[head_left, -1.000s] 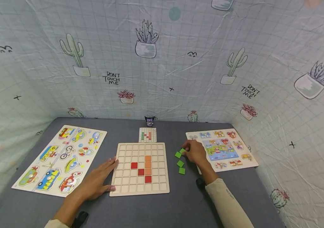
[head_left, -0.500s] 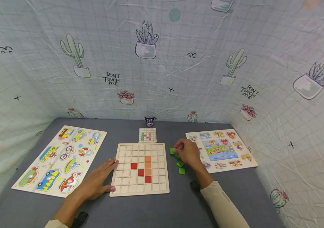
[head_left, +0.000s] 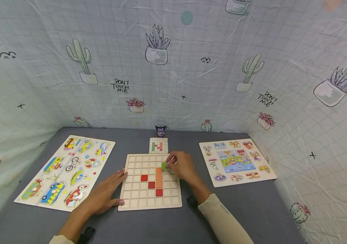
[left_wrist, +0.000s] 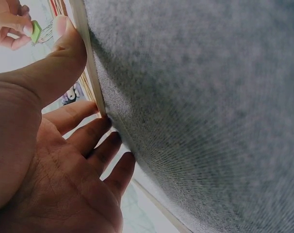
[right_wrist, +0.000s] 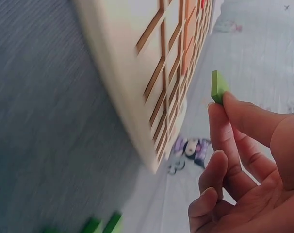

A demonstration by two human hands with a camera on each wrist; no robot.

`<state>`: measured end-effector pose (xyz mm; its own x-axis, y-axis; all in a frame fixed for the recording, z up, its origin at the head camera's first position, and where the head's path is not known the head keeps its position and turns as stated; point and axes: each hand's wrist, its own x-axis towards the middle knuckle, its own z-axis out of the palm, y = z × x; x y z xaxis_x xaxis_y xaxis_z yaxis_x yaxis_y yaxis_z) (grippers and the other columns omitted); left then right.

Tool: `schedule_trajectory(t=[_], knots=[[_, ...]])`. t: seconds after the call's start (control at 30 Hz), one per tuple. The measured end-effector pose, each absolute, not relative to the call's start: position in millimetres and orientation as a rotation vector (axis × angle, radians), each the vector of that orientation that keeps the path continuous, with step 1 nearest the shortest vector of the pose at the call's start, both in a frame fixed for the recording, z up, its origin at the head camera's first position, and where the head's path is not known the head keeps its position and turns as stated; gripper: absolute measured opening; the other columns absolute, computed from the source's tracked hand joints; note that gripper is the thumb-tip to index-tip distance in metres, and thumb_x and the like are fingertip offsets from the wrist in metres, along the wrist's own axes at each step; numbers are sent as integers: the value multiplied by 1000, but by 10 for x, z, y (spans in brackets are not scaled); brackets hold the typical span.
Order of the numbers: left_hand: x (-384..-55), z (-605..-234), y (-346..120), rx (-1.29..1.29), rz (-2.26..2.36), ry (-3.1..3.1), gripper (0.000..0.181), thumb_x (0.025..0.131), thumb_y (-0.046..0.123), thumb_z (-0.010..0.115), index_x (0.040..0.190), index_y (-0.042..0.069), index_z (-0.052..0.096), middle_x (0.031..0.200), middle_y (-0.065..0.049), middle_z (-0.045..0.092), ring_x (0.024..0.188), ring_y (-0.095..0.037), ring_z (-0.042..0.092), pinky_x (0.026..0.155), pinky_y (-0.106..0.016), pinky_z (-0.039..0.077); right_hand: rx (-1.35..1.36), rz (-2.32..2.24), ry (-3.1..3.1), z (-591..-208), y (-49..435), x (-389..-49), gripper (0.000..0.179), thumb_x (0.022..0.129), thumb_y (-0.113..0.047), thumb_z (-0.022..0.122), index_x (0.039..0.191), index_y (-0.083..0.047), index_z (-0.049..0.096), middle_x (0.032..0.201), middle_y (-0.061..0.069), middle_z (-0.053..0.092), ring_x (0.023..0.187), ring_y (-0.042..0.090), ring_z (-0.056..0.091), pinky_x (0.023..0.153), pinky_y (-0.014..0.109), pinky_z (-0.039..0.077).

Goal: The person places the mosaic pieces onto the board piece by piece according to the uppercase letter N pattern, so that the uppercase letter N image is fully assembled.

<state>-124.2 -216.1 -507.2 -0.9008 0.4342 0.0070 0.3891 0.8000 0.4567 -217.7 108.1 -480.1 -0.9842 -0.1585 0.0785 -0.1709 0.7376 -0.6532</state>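
Observation:
A wooden grid board [head_left: 134,202] lies in the middle of the table. My left hand [head_left: 104,195] rests against its left edge, thumb near the front corner and fingers fairly straight. Between thumb and fingertips, my right hand [head_left: 182,166] pinches a green square tile [right_wrist: 218,88], held above the upper right part of the board. On the board sit a red tile [head_left: 144,178], two more red ones stepping down to the right, and a column of orange tiles [head_left: 159,177]. Loose green tiles [right_wrist: 113,222] lie right of the board, mostly hidden by the right arm in the head view.
A small pattern card [head_left: 158,150] touches the board's far side, with a purple-and-black figurine [head_left: 160,131] behind it. Left stands a vehicle peg puzzle [head_left: 95,149]; right, another picture puzzle [head_left: 237,161]. A printed cloth [head_left: 173,81] surrounds the table [head_left: 149,227].
My right hand has picked up a green tile from the loose ones and carried it left, over the board. My left hand has stayed at the board's edge.

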Motion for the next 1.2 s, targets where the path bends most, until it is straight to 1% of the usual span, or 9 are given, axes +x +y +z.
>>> schedule_trajectory(t=[0.23,0.47,0.63,0.93,1.2], knots=[[-1238,-5060,-2160,679,699,2889,98,83,36,89,163,5,41,172,-20,36,157,-47,37,117,-70,37,328,1150,-2938,-4802,837,-2170,13,88,-22,89,85,-22,76,74,-7,68,69,10,59,60,28,45],[-1245,-5058,-2162,668,699,2890,99,83,37,89,163,5,41,172,-20,36,157,-47,36,116,-72,38,377,1158,-2978,-4779,571,-2181,15,85,-22,91,83,-22,76,71,-8,68,66,8,59,57,27,45],[-1247,-5058,-2159,673,704,2888,99,83,37,90,163,5,42,171,-21,36,157,-48,36,115,-73,38,389,1090,-3026,-4808,407,-2214,15,84,-23,91,82,-23,77,70,-10,68,65,6,58,57,25,43],[-1240,-5088,-2168,679,698,2908,98,82,36,90,162,5,42,171,-20,37,156,-47,38,115,-72,39,394,1011,-3073,-4842,157,-2247,16,85,-23,91,79,-23,76,67,-11,67,61,6,58,57,27,42],[-1237,-5091,-2168,689,699,2915,98,83,38,89,163,6,42,171,-19,37,157,-47,36,114,-73,39,399,890,-3098,-4877,43,-2246,20,85,-25,90,73,-26,74,63,-12,64,61,6,58,59,29,42]])
